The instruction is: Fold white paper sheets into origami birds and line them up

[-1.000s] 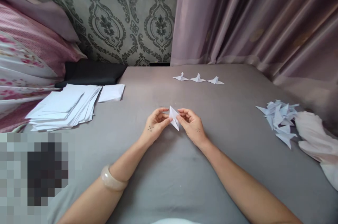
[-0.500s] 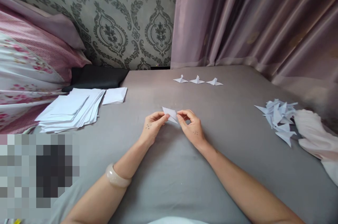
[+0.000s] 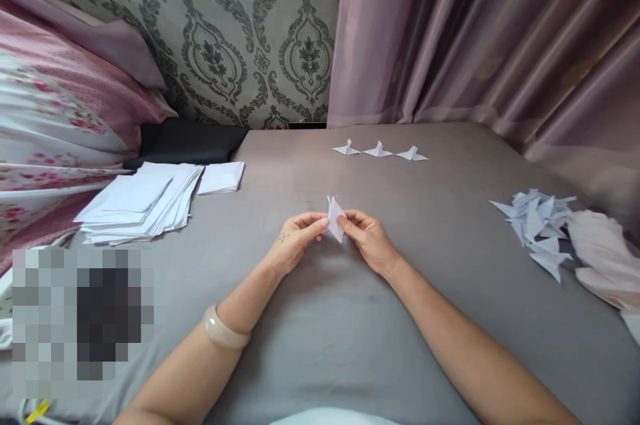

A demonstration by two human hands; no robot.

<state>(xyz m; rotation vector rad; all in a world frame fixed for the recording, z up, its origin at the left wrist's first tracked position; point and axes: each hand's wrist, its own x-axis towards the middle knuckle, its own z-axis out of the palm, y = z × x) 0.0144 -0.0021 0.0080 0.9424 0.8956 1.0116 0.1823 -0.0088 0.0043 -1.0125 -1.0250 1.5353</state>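
Between my two hands is a small folded white paper (image 3: 335, 219), held upright above the grey sheet with its pointed end upward. My left hand (image 3: 301, 238) pinches its left side between thumb and fingers. From the right, my right hand (image 3: 369, 238) grips the other side, thumb across the front face. Farther back, several folded paper cranes lie about: a row of three begins with a left crane (image 3: 347, 147), a middle crane (image 3: 379, 149) and a right crane (image 3: 413, 154).
A heap of folded paper pieces (image 3: 537, 215) lies at the right beside a crumpled pale cloth (image 3: 605, 255). On the left are a stack of white sheets (image 3: 143, 201), a smaller paper stack (image 3: 221, 178) and a black flat item (image 3: 187, 143). Purple curtains (image 3: 450, 38) hang behind.
The folded paper has turned from lying slanted to standing upright. My right hand has closed onto its right side, and the view has shifted slightly.
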